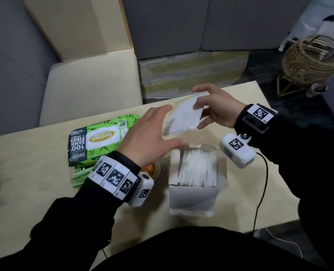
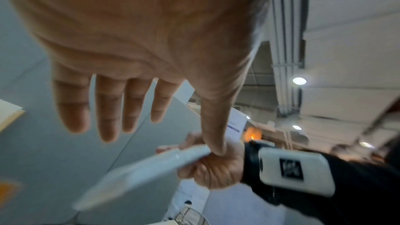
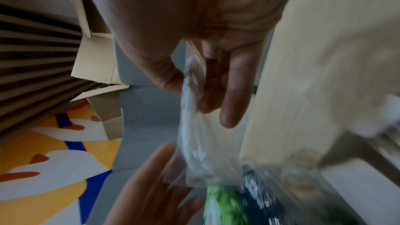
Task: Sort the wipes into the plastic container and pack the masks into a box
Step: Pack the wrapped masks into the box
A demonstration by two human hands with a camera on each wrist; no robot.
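My right hand [image 1: 211, 108] pinches a white mask in a clear wrapper [image 1: 181, 116] by its far corner and holds it tilted above the table. In the right wrist view the wrapped mask [image 3: 194, 126] hangs from the thumb and fingers. My left hand [image 1: 152, 137] hovers with straight spread fingers just left of the mask [image 2: 142, 175], holding nothing. Below the hands stands an open white box [image 1: 193, 200] packed with upright white masks [image 1: 197, 169]. A green pack of wipes [image 1: 99, 139] lies flat on the table to the left.
The light wooden table [image 1: 25, 173] carries an orange item [image 1: 148, 169], mostly hidden behind my left wrist. A cream chair [image 1: 88, 89] stands beyond the far edge. A wicker basket [image 1: 311, 59] sits on the floor at the right. A black cable [image 1: 264, 182] runs off the right side.
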